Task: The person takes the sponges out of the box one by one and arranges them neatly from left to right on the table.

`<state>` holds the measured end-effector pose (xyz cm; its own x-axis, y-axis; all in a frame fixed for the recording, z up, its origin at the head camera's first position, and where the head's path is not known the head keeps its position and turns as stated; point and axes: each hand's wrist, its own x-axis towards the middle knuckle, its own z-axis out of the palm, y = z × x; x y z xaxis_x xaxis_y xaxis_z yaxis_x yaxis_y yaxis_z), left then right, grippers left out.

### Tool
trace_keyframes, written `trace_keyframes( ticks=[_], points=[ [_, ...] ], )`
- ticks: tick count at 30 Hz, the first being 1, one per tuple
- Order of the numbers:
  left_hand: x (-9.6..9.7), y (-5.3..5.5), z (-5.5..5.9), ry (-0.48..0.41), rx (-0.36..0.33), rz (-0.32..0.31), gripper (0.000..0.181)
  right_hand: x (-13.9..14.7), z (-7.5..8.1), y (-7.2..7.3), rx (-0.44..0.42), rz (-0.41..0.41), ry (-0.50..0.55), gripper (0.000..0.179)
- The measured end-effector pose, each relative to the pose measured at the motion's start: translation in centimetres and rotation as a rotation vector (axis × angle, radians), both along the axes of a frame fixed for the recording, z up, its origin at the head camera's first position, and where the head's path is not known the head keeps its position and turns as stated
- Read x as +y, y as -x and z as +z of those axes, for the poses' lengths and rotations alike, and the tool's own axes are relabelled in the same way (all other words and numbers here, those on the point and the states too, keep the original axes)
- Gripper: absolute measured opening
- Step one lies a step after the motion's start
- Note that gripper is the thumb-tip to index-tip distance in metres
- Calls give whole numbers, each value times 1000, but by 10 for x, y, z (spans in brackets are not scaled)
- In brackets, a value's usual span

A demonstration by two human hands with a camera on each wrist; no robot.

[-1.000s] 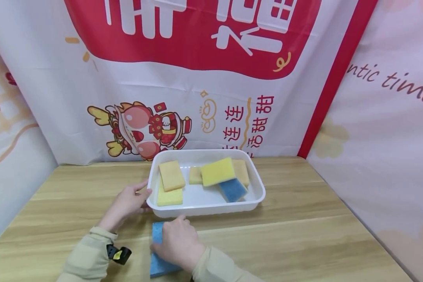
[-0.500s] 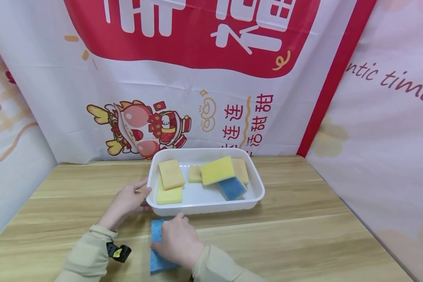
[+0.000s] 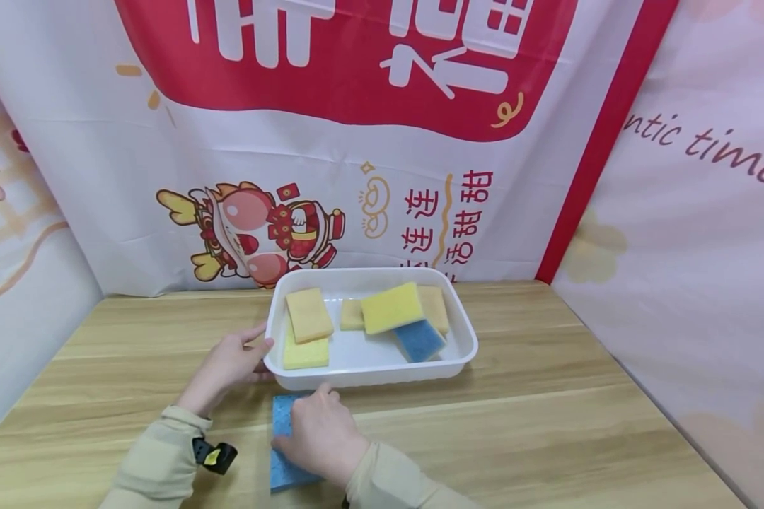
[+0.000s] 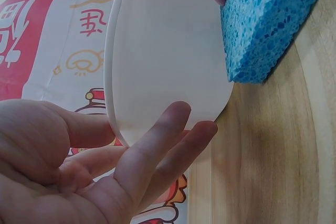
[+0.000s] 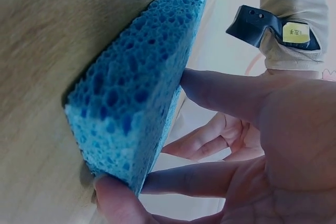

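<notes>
A white plastic tray (image 3: 369,378) stands at the back of the wooden table. Inside it lie several beige and yellow sponges and a blue one. My left hand (image 3: 232,364) is at the tray's left end; in the left wrist view its fairly straight fingers (image 4: 157,145) lie against the outer wall, with the thumb by the rim. In front of the tray, a blue porous sponge (image 3: 286,470) lies flat on the table. My right hand (image 3: 325,438) holds it from above. The right wrist view shows the thumb on its face and a fingertip (image 5: 118,198) at its edge.
A yellow sponge (image 3: 391,309) leans over a blue sponge (image 3: 420,341) in the tray's right half. Two stacked sponges, the upper one beige (image 3: 308,314), lie at the left. Printed cloth (image 3: 331,127) hangs behind the table (image 3: 516,438) and along its sides.
</notes>
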<state>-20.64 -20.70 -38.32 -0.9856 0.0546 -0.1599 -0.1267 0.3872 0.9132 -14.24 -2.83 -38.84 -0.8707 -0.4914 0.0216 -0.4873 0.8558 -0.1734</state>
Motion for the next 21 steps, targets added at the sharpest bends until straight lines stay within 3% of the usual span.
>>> trace_keyframes(
  ticks=[9, 21],
  points=[
    [0, 0, 0, -28, 2, -5, 56, -1, -3, -1, 58, 3, 6, 53],
    [1, 0, 3, 22, -5, -8, 57, -3, -6, 1, 75, -24, -21, 56]
  ],
)
